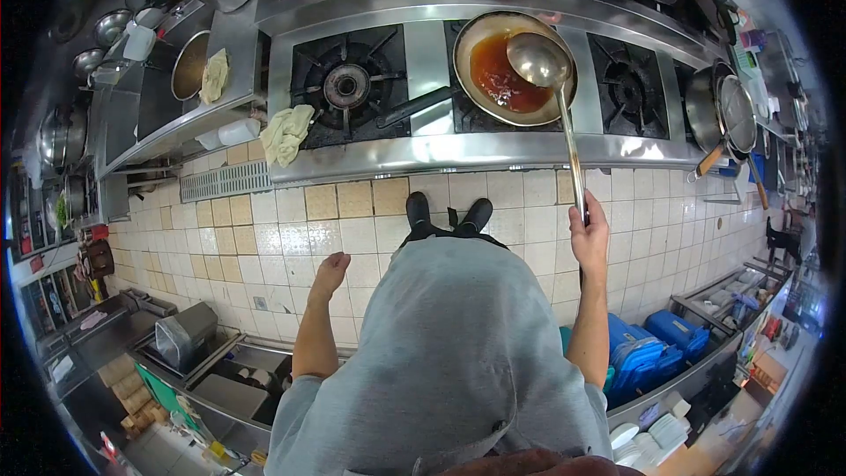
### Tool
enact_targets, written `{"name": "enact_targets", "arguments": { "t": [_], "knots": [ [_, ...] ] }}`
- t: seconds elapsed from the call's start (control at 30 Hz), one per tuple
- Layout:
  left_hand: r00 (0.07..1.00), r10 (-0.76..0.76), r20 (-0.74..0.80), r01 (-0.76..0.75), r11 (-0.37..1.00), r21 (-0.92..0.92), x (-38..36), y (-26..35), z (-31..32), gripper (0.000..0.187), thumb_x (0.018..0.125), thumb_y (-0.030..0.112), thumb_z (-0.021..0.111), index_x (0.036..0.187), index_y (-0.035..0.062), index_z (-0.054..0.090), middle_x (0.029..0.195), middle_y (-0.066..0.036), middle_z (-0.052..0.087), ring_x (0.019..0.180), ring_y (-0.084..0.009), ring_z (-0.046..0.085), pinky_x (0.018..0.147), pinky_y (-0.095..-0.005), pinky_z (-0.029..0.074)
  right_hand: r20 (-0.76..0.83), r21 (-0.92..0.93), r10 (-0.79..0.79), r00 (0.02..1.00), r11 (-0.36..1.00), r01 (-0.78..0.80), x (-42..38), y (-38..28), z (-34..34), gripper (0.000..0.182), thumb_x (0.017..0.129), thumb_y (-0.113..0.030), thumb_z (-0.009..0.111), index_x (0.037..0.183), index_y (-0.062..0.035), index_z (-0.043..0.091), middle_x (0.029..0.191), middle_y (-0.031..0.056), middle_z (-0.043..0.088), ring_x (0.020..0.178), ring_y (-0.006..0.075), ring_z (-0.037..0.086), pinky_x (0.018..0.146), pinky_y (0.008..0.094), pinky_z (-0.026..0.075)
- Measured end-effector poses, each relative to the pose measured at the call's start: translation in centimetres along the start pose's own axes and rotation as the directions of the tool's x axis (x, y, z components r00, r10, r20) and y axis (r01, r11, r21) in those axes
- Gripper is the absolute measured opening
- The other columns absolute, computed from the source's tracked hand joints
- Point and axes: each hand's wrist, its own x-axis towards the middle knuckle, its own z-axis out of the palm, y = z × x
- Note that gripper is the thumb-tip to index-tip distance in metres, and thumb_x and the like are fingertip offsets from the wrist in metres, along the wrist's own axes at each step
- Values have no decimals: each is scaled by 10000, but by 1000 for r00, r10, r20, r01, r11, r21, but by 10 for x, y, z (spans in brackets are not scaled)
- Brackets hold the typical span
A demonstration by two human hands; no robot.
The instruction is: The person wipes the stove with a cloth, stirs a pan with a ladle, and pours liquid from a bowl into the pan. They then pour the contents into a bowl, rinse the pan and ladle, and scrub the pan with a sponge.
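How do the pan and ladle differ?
The pan is wide and rests on the stove; the ladle has a much smaller bowl, over the pan. The pan's dark handle points left, ungripped; the ladle's shiny handle reaches toward the person, in their right hand. Both look round.

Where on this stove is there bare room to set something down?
The left burner, between the crumpled cloth and the pan handle, and the right burner, between the frying pan and the cookware. Crowded: the middle burner, under pan and ladle.

The right hand (589,231) was closed in a grip, forearm forward; the left hand (330,275) sat farther back.
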Motion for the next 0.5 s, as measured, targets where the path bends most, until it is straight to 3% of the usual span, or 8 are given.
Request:
{"name": "enact_targets", "arguments": {
  "t": [0.1, 0.17, 0.3, 0.37, 0.4, 0.47, 0.5],
  "knots": [
    [1000, 7, -4, -7, 1000, -9, -5, -13, 3, 595, 947, 422, 580, 1297, -59, 561, 1265, -254, 614, 1206, -335, 583, 1021, -380, 444, 62, 101, 91, 994, 990, -97, 4, -4, 3, 443, 931, -72, 627, 1354, 5, 518, 868, 21, 601, 647, 70, 492, 564, 228, 439],
    [999, -42, 11, 42, 999, 18, -6, -20, 5, 588, 946, 420, 581, 1294, -53, 565, 1260, -256, 616, 1210, -338, 580, 1024, -379, 441, 69, 144, 119, 991, 981, -128, 10, -9, 4, 413, 910, -50, 632, 1311, 5, 548, 840, 57, 597, 650, 109, 518, 574, 269, 447],
    [1000, -31, 2, 31, 999, 10, -11, -27, 9, 580, 945, 418, 584, 1288, -50, 572, 1252, -252, 622, 1208, -337, 581, 1025, -380, 440, 77, 117, 69, 995, 990, -78, 21, -7, 1, 418, 910, -43, 624, 1316, 14, 544, 852, 64, 604, 647, 101, 516, 573, 268, 452],
    [999, -48, -12, 48, 999, -2, -15, -25, 10, 579, 945, 421, 583, 1283, -48, 576, 1244, -246, 629, 1203, -331, 585, 1022, -378, 442, 111, -4, 114, 987, 993, -114, 24, -12, -3, 405, 905, -37, 618, 1300, 22, 550, 950, 131, 660, 756, 166, 623, 677, 303, 510],
    [999, -49, -11, 49, 999, -5, -18, -21, 10, 579, 945, 421, 583, 1283, -48, 576, 1244, -246, 629, 1203, -331, 585, 1022, -378, 442, 113, -6, 113, 987, 994, -113, 25, -9, -3, 405, 905, -37, 618, 1300, 22, 550, 950, 131, 660, 756, 166, 623, 677, 303, 510],
    [997, -74, -18, 73, 997, -33, -22, -13, 9, 582, 942, 426, 588, 1284, -44, 577, 1241, -240, 632, 1198, -324, 588, 1017, -376, 445, 79, -78, 42, 996, 996, -36, 29, 0, -1, 399, 893, -29, 618, 1283, 25, 558, 1093, 218, 666, 962, 284, 674, 834, 356, 525],
    [997, -74, -17, 73, 997, -35, -22, -14, 9, 582, 942, 426, 588, 1284, -44, 577, 1241, -240, 632, 1198, -324, 588, 1017, -376, 445, 80, -80, 40, 996, 996, -34, 29, -2, -2, 399, 893, -29, 618, 1283, 25, 558, 1093, 218, 666, 962, 284, 674, 834, 356, 525]
  ]
}}
